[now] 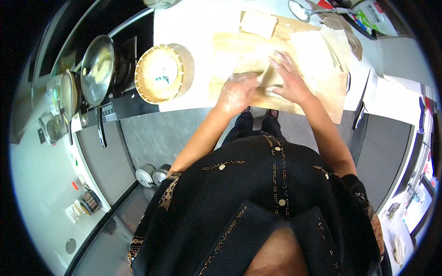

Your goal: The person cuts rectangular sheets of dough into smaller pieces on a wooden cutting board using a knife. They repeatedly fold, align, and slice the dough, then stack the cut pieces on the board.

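Observation:
A pale, thin sheet of dough (270, 76) stands partly lifted and folded between my hands, over a wooden board (329, 100). My left hand (238, 90), dusted with flour, has its fingertips at the sheet's left edge. On the other side my right hand (291, 79) holds the sheet, fingers spread along its far part and thumb near its close edge. More flat sheets (333, 48) lie overlapped on the board's right side. A smaller pile of square sheets (259, 24) rests at its back. Strong glare hides the dough's outlines.
Left of the board stand a round woven basket (141, 77) and a lidded frying pan (98, 70) on the hob. A cleaver (365, 93) lies right of the board, its handle over the counter edge. A metal spoon (299, 11) with white powder is behind.

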A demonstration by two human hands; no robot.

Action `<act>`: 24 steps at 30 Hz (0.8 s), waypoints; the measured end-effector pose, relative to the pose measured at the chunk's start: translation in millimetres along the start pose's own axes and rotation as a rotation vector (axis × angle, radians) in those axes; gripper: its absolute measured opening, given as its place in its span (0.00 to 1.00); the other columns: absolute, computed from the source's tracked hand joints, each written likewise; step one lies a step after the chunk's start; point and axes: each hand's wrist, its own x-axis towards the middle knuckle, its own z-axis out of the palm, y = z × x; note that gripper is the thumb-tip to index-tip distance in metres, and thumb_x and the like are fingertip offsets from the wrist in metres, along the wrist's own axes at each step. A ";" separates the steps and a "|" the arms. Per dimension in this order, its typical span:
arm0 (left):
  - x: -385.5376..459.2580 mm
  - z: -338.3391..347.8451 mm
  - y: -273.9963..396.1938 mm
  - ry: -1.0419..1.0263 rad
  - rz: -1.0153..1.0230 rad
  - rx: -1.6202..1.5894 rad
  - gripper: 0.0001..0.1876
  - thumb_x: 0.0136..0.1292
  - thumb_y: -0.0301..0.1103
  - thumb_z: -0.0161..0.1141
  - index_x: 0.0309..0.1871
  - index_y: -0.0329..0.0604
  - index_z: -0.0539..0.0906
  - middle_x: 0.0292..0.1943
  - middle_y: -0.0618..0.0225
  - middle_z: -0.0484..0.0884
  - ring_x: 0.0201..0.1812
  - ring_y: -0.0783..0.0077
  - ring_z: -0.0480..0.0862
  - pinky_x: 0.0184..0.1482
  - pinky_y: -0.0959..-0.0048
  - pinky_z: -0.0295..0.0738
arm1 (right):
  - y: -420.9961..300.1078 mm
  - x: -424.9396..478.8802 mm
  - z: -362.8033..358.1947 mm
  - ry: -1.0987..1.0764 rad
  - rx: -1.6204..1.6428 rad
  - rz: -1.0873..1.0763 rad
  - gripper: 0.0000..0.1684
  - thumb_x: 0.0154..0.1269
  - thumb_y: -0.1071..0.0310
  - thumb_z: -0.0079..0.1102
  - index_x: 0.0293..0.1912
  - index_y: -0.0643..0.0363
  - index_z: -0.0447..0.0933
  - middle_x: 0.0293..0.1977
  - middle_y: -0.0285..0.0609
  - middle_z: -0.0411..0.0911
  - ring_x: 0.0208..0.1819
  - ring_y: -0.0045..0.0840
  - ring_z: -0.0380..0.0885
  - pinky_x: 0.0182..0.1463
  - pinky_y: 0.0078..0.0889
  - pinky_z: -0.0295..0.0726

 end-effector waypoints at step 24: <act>53.6 0.5 -19.1 0.008 -0.950 -1.042 0.05 0.66 0.29 0.52 0.39 0.36 0.76 0.30 0.72 0.77 0.30 0.79 0.73 0.34 0.77 0.71 | 16.1 16.0 -47.2 0.216 1.189 0.607 0.15 0.59 0.70 0.64 0.45 0.64 0.75 0.32 0.34 0.78 0.29 0.15 0.74 0.31 0.19 0.74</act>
